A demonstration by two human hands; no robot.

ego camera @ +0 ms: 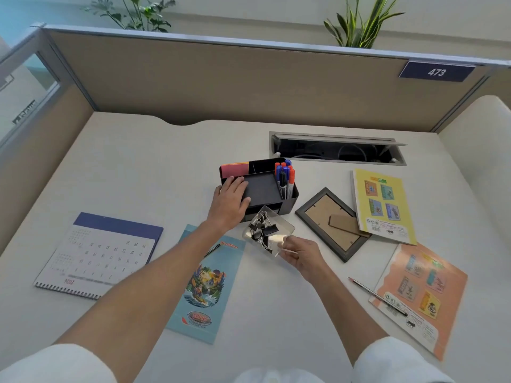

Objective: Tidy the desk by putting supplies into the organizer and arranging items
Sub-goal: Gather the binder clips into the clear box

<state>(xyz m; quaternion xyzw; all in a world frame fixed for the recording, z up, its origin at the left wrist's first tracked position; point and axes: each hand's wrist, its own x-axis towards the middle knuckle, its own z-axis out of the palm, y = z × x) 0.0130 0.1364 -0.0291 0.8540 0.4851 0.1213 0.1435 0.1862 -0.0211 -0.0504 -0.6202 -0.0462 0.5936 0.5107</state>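
Nearest me on the white desk (143, 167), my right hand (302, 257) pinches the near corner of a clear plastic box of black binder clips (266, 233), tilted just in front of the dark grey desk organizer (290, 199). My left hand (229, 201) rests on the organizer's left side, fingers straight, thumb hooked over its front. Beyond stand beige cubicle partitions (221, 84) and green plants (359, 23).

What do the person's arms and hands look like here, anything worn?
Both forearms are bare. White sleeves end around the elbows at the bottom of the frame. Left hand and right hand show no gloves; no rings, watch or markings visible.
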